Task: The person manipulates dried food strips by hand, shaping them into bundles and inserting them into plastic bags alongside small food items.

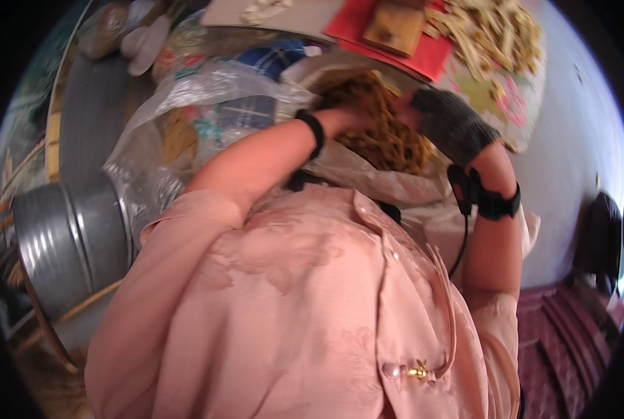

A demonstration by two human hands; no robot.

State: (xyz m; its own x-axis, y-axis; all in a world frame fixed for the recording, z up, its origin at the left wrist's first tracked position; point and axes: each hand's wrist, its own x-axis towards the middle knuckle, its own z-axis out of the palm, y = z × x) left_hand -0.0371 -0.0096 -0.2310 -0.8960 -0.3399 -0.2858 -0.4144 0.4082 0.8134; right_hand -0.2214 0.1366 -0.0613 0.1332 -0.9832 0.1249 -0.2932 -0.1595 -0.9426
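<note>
A cloth or paper-like sack (pixel 364 175) lies open before me, full of brown, stringy dried strips (pixel 396 146). My left hand (pixel 356 112), bare with a black band at the wrist, reaches into the strips and is blurred. On the other side of them is my right hand (pixel 448 120), in a dark grey glove that leaves the fingertips bare. Its fingertips are at the strips near the sack's far edge. Blur and the strips hide the fingers of both hands, so I cannot tell what either grips.
Pale strips (pixel 495 36) are heaped on a flowered table surface (pixel 516 125). Beside them a wooden block (pixel 393 29) rests on a red sheet (pixel 338 26). A clear plastic bag (pixel 149 136) lies left of the sack, near a ribbed metal drum (pixel 71 235). A cable (pixel 464 246) hangs from my right wrist.
</note>
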